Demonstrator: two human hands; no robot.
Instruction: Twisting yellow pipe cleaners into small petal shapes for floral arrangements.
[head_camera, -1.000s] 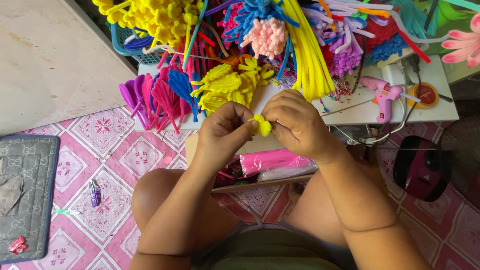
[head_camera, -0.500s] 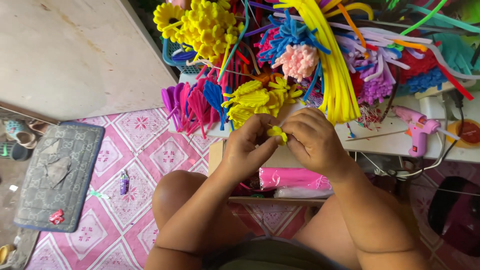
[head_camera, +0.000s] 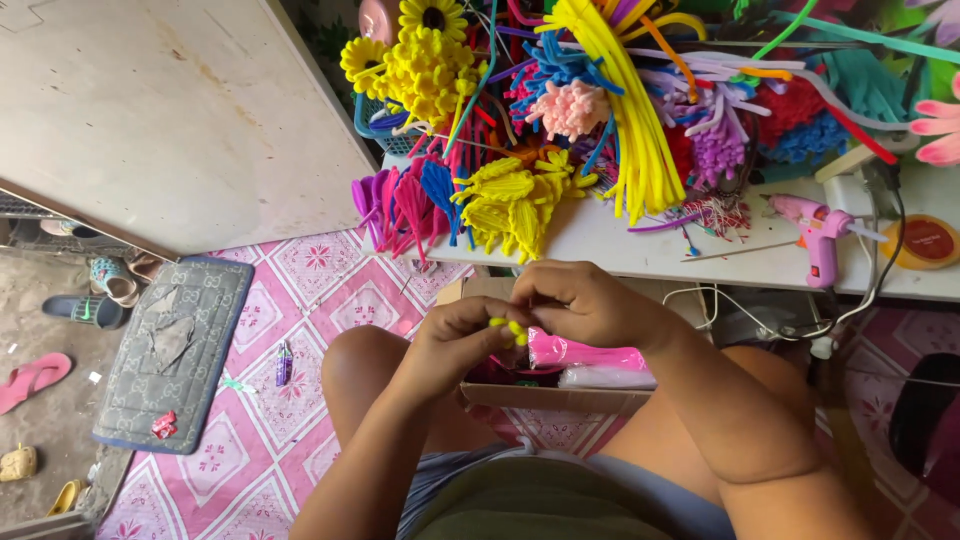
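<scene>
My left hand (head_camera: 458, 338) and my right hand (head_camera: 577, 302) meet over my lap, fingers pinched together on a small yellow pipe-cleaner piece (head_camera: 511, 330). Only its short bent tips show between the fingertips. Under the hands lies an open cardboard box (head_camera: 560, 396) with pink (head_camera: 585, 352) and white bundles inside. Just beyond, on the white table (head_camera: 640, 255), sits a heap of yellow pipe-cleaner flowers (head_camera: 510, 200).
The table holds long yellow stems (head_camera: 625, 120), blue, pink and purple pieces, a pink glue gun (head_camera: 815, 232) with cord, and a round tin (head_camera: 925, 243). A grey mat (head_camera: 175, 350) and sandals (head_camera: 85, 305) lie left on the pink tiled floor. A board (head_camera: 170, 110) leans at upper left.
The view has shifted left and down, so the table sits higher and the mat and sandals appear. Both hands stay pinched on the yellow piece, now lower over the box.
</scene>
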